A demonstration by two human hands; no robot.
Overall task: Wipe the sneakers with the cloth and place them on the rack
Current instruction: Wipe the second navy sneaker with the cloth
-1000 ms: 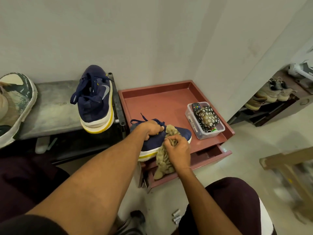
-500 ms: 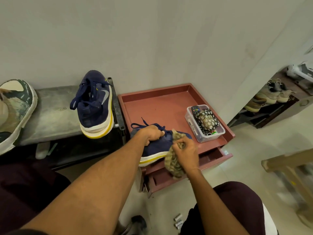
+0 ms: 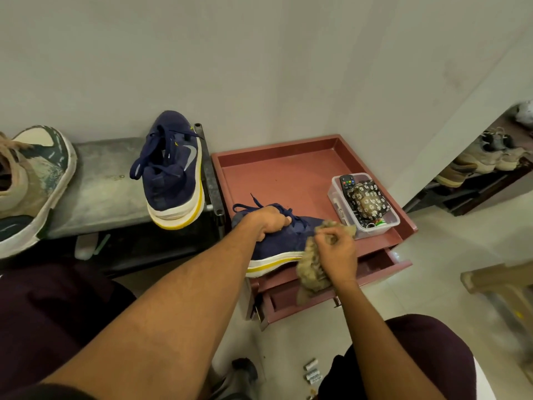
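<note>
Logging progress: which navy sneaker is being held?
The navy sneaker on the red tray: the left hand grips it, cloth at its toe. The second sneaker stands untouched on the grey shelf.

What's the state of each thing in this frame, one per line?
Left hand: grips navy sneaker at the laces.
Right hand: holds bunched cloth against its side.
Second sneaker: upright on grey shelf, untouched.
Drawer: pulled open.
Clear box: lidless, holding a remote.
</note>
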